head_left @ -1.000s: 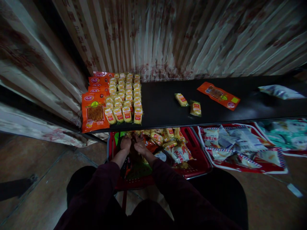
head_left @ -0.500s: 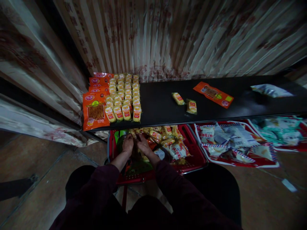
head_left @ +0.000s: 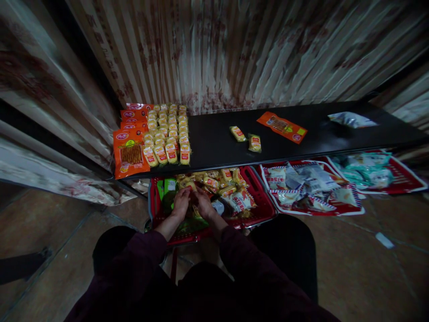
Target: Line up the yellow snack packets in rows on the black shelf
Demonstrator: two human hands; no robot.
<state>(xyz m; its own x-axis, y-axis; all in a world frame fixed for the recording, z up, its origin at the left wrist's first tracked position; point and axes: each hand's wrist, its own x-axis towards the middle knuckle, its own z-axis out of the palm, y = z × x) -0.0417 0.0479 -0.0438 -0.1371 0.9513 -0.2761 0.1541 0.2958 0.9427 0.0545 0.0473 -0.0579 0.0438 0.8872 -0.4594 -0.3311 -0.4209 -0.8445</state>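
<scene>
My left hand (head_left: pixel 181 202) and my right hand (head_left: pixel 203 203) are close together over the nearest red basket (head_left: pixel 268 202). Their fingers are curled inward around a small yellow wrapped snack cake (head_left: pixel 191 185), partly hidden by the fingertips. More of these wrapped cakes (head_left: pixel 212 182) lie loose in the basket, beside a green packet (head_left: pixel 166 188) and a white and red snack bag (head_left: pixel 241 200). On the black shelf above, upright wrapped cakes (head_left: pixel 171 152) stand in tight rows next to orange snack packets (head_left: pixel 131 153).
Two loose wrapped cakes (head_left: pixel 254 142), an orange packet (head_left: pixel 282 127) and a silvery bag (head_left: pixel 351 119) lie on the black shelf (head_left: pixel 214 150). Right of my basket stand a basket of white bags (head_left: pixel 313 183) and one of teal packets (head_left: pixel 365 170). A pleated curtain (head_left: pixel 214 53) hangs behind.
Both hands have come up slightly and closer together, with a yellow wrapped cake now showing at the fingertips. My view has shifted a little to the right.
</scene>
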